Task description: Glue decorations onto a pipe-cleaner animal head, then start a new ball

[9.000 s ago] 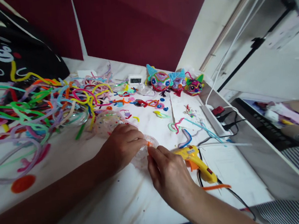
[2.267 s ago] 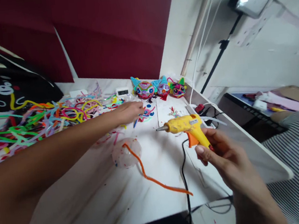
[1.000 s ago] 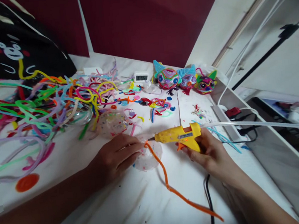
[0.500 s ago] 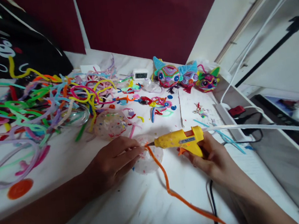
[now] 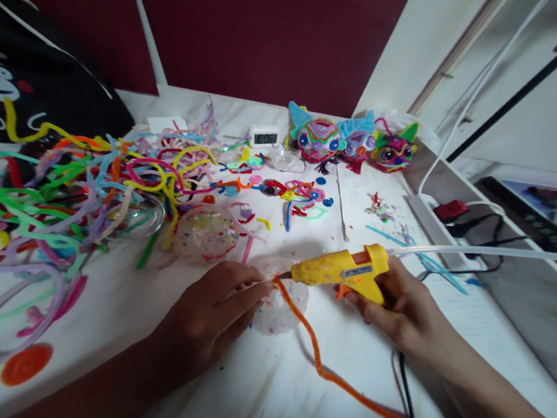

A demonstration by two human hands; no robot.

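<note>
My right hand [image 5: 404, 305] grips the handle of a yellow hot glue gun [image 5: 342, 271], its nozzle pointing left at the top end of an orange pipe cleaner [image 5: 320, 358]. A clear glue stick [image 5: 489, 252] sticks out of the gun's back. My left hand [image 5: 212, 310] pinches the pipe cleaner's end against a clear speckled plastic dome [image 5: 282, 302] lying on the white table [image 5: 219, 397]. The pipe cleaner trails down and right toward the table's near edge.
A big heap of coloured pipe cleaners [image 5: 56, 201] fills the left. A second speckled dome [image 5: 204, 234], small bent pieces [image 5: 300, 200], three finished masks [image 5: 351, 141], a digital clock [image 5: 264, 137], a power strip [image 5: 436, 224] and a black bear bag [image 5: 8, 92] surround the work spot.
Over nine seconds my right hand picked up the glue gun and brought its nozzle to the pipe cleaner end. My left hand reached away, then returned to the dome. Lately almost nothing moves.
</note>
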